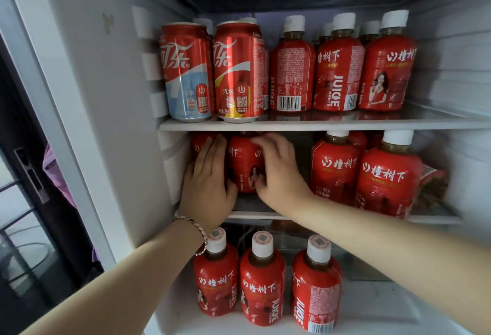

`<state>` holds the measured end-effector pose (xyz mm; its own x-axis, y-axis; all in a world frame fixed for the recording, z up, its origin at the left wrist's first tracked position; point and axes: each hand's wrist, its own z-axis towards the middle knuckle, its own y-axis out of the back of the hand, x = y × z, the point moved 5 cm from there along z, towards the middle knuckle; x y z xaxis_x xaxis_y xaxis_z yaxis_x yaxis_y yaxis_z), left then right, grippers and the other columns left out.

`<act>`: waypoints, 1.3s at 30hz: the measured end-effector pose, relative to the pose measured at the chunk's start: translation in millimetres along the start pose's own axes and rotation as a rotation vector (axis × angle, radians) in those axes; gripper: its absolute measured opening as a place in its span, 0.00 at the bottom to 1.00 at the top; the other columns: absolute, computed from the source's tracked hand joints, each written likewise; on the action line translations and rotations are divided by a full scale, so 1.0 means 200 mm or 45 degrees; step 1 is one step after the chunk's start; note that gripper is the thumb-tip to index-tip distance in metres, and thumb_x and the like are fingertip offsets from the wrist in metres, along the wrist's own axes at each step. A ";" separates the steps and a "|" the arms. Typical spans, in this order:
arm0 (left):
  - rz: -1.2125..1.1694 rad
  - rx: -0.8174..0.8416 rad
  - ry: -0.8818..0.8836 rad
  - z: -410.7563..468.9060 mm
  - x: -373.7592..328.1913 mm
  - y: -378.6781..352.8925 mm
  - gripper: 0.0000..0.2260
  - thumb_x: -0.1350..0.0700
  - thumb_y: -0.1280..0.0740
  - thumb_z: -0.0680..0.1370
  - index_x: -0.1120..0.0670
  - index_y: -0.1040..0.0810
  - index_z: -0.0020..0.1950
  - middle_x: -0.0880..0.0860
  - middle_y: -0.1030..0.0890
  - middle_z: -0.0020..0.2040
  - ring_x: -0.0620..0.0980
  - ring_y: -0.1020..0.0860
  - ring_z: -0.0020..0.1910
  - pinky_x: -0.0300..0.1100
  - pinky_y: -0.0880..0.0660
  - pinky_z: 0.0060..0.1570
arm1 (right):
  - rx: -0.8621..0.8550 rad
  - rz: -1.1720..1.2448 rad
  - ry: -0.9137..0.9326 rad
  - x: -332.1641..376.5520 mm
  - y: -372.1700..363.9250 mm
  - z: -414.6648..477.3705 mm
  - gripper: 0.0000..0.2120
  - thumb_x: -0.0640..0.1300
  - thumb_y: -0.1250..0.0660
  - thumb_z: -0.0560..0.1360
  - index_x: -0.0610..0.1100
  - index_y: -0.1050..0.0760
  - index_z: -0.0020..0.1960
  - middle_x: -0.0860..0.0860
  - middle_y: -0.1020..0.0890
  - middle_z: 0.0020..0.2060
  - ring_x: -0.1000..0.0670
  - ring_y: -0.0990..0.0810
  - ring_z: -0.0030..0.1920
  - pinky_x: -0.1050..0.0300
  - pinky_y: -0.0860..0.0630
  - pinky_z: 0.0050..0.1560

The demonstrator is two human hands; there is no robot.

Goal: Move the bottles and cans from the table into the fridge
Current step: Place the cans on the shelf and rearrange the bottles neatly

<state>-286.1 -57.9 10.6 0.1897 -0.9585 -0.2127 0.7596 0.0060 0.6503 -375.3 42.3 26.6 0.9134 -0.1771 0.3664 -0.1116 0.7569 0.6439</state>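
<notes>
At the left end of the middle shelf [252, 215] of a well-stocked fridge [93, 95], a person's right hand [279, 172] curled its fingers round a red juice bottle [244, 164] that stood upright on the shelf. The left hand [210, 175], a bracelet [191, 225] on its wrist, lay with straight fingers flat against the bottle's other side and touched a neighbouring bottle [199, 146] just beyond it, next to the fridge wall. To the right of the hands, across a gap on the same shelf, stood a cluster of bottles [334, 167], with a toppled bottle [430, 185] lying on its side at the far right. Directly above the hands, on the upper shelf [318, 124], two cola cans [186, 71] stood side by side, with a row of white-capped bottles [340, 68] beside them and more behind. Below the wrists, three lower bottles [261, 281] lined the bottom level. The job looked well advanced: every level held drinks, and the bottle in hand appeared to be at the point of being set in place. How much remained could not be judged, since the table lay out of view. The gap to the right of the hands suggested room for more, and the bottle on its side might yet want righting.
</notes>
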 end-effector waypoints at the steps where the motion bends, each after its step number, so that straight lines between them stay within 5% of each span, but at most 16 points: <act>1: 0.000 -0.003 -0.004 0.00 0.00 0.00 0.33 0.62 0.35 0.72 0.59 0.46 0.74 0.56 0.43 0.75 0.50 0.48 0.74 0.45 0.51 0.71 | 0.022 0.167 -0.249 -0.05 -0.01 -0.01 0.34 0.39 0.29 0.69 0.41 0.39 0.71 0.42 0.36 0.67 0.43 0.38 0.69 0.51 0.41 0.70; 4: -0.009 -0.002 -0.012 0.00 0.00 0.00 0.33 0.62 0.35 0.72 0.59 0.45 0.74 0.56 0.43 0.75 0.47 0.50 0.73 0.46 0.51 0.71 | 0.248 0.458 -0.507 -0.11 -0.10 0.02 0.36 0.47 0.26 0.69 0.42 0.41 0.71 0.45 0.30 0.66 0.47 0.31 0.66 0.59 0.35 0.62; 11: 0.003 0.003 -0.028 0.00 -0.01 0.01 0.32 0.63 0.36 0.71 0.59 0.42 0.73 0.56 0.42 0.74 0.47 0.50 0.73 0.47 0.50 0.71 | 0.097 0.490 -0.655 -0.14 -0.18 0.08 0.31 0.44 0.29 0.71 0.44 0.37 0.70 0.47 0.24 0.62 0.47 0.26 0.62 0.60 0.33 0.56; 18: 0.028 0.011 -0.013 -0.01 -0.01 0.02 0.30 0.63 0.35 0.71 0.57 0.39 0.73 0.55 0.41 0.74 0.52 0.46 0.74 0.48 0.48 0.71 | 0.248 0.748 -0.822 -0.19 -0.23 0.14 0.47 0.35 0.23 0.60 0.44 0.44 0.73 0.47 0.29 0.64 0.47 0.32 0.67 0.51 0.35 0.66; 24: 0.025 0.009 -0.001 0.00 0.00 0.01 0.31 0.61 0.35 0.71 0.57 0.40 0.73 0.54 0.42 0.75 0.51 0.47 0.74 0.46 0.51 0.71 | 0.457 0.984 -0.757 -0.23 -0.25 0.20 0.41 0.32 0.23 0.59 0.44 0.34 0.69 0.46 0.23 0.60 0.47 0.27 0.63 0.44 0.34 0.67; 33: 0.038 0.013 -0.002 0.00 -0.01 0.01 0.29 0.62 0.35 0.71 0.58 0.37 0.72 0.55 0.40 0.74 0.53 0.45 0.74 0.48 0.48 0.71 | 0.413 0.758 -0.758 -0.19 -0.21 0.16 0.45 0.39 0.21 0.60 0.47 0.39 0.71 0.48 0.27 0.64 0.48 0.30 0.66 0.51 0.34 0.66; 39: 0.075 0.052 0.007 0.01 -0.01 0.02 0.29 0.63 0.34 0.71 0.59 0.37 0.71 0.57 0.40 0.74 0.56 0.45 0.74 0.52 0.47 0.72 | -0.096 0.198 -0.444 0.02 0.05 -0.14 0.32 0.46 0.28 0.70 0.45 0.37 0.70 0.48 0.33 0.67 0.49 0.32 0.66 0.61 0.36 0.63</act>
<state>-284.9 -55.7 14.6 0.2366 -0.9554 -0.1768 0.7208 0.0506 0.6913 -361.2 66.9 15.6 0.6983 -0.2498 0.6708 -0.1975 0.8335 0.5160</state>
